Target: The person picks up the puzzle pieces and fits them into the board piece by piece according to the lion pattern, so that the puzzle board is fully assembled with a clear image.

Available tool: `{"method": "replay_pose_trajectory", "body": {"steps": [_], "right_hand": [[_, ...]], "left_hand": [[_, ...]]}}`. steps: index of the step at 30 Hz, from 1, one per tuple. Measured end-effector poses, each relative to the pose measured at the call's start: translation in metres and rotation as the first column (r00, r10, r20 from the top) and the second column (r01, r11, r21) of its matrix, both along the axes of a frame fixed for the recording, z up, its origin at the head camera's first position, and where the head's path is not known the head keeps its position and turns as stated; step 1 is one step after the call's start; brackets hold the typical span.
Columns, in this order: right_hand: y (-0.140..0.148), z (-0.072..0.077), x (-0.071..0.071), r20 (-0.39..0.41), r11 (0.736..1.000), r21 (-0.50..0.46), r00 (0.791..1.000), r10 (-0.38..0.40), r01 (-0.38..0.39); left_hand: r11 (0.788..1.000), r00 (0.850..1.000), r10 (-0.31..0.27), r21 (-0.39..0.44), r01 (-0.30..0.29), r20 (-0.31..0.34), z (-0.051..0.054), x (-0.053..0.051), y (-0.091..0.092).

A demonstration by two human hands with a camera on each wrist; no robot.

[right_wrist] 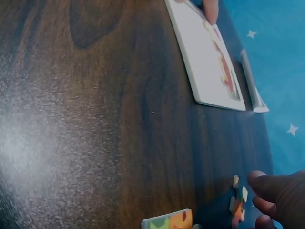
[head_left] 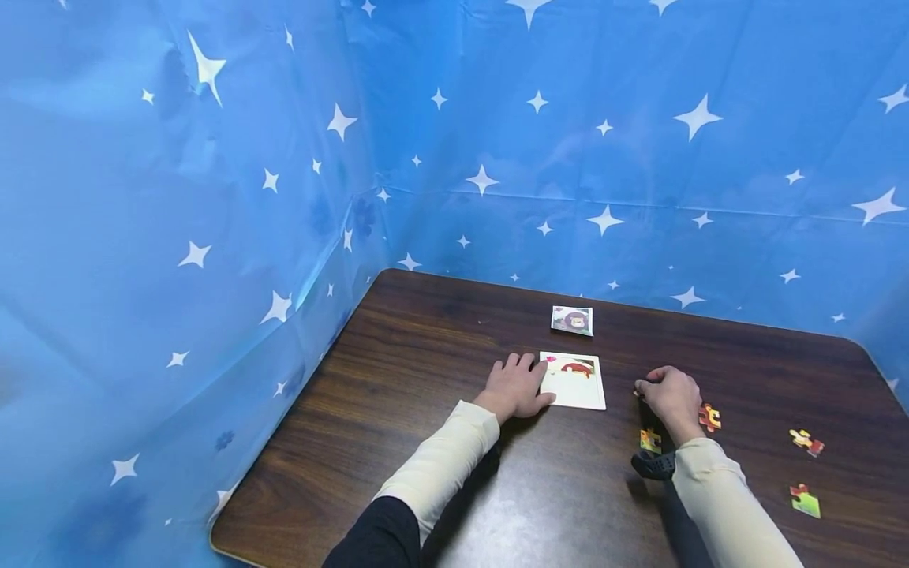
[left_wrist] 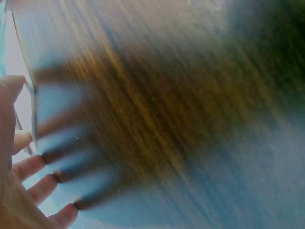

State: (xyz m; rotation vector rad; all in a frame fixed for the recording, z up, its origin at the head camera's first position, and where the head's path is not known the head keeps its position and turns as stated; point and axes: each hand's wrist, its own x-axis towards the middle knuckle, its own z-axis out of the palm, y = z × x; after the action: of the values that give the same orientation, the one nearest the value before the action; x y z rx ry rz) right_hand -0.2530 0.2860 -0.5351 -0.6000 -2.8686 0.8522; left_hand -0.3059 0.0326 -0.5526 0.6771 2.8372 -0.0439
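Note:
My left hand (head_left: 515,386) lies spread on the table, its thumb and index finger at the left edge of a white puzzle board (head_left: 577,392). Part of a red-brown picture shows near the board's top. In the left wrist view the fingers (left_wrist: 42,187) are apart, at the board's edge. To the right of the board, my right hand (head_left: 672,398) has curled fingers and pinches a small puzzle piece, mostly hidden in the head view. The right wrist view shows this piece (right_wrist: 237,206) tilted on edge beside the thumb and fingers (right_wrist: 269,188).
A small picture card (head_left: 572,320) lies behind the board. Loose pieces lie around the right hand: one below it (head_left: 649,441), one at its right side (head_left: 709,417). Farther right are more pieces (head_left: 806,442) and a green-red piece (head_left: 806,501). A blue starred curtain (head_left: 604,158) borders the table.

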Motion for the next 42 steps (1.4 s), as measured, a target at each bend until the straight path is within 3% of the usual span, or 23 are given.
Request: {"method": "replay_pose_trajectory", "body": {"steps": [9, 15, 23, 28, 36, 42], "right_hand": [[-0.004, -0.006, -0.001, -0.004, 0.999, 0.034, 0.999, -0.037, 0.037], [-0.004, -0.004, -0.001, 0.013, 0.999, 0.051, 1.000, -0.015, 0.014], [-0.007, -0.005, 0.002, -0.027, 0.998, 0.066, 1.000, -0.004, 0.005], [-0.013, -0.002, 0.001, 0.025, 0.997, 0.078, 1.000, -0.018, 0.016], [-0.016, 0.009, -0.005, 0.131, 0.992, 0.102, 0.990, 0.060, -0.074], [-0.010, 0.007, -0.008, 0.054, 0.975, 0.087, 0.979, 0.198, -0.202]], "left_hand": [[1.000, 1.000, 0.009, -0.014, -0.009, -0.008, -0.002, -0.001, 0.001], [1.000, 1.000, 0.006, -0.012, -0.006, -0.004, 0.000, -0.001, 0.001], [1.000, 1.000, 0.015, -0.019, -0.015, 0.011, 0.001, -0.001, 0.001], [1.000, 1.000, 0.013, -0.014, -0.013, 0.008, 0.001, -0.001, 0.001], [1.000, 1.000, 0.006, -0.007, -0.006, 0.013, 0.002, 0.000, 0.000], [1.000, 1.000, 0.005, -0.007, -0.005, 0.006, 0.002, -0.001, 0.000]]}}
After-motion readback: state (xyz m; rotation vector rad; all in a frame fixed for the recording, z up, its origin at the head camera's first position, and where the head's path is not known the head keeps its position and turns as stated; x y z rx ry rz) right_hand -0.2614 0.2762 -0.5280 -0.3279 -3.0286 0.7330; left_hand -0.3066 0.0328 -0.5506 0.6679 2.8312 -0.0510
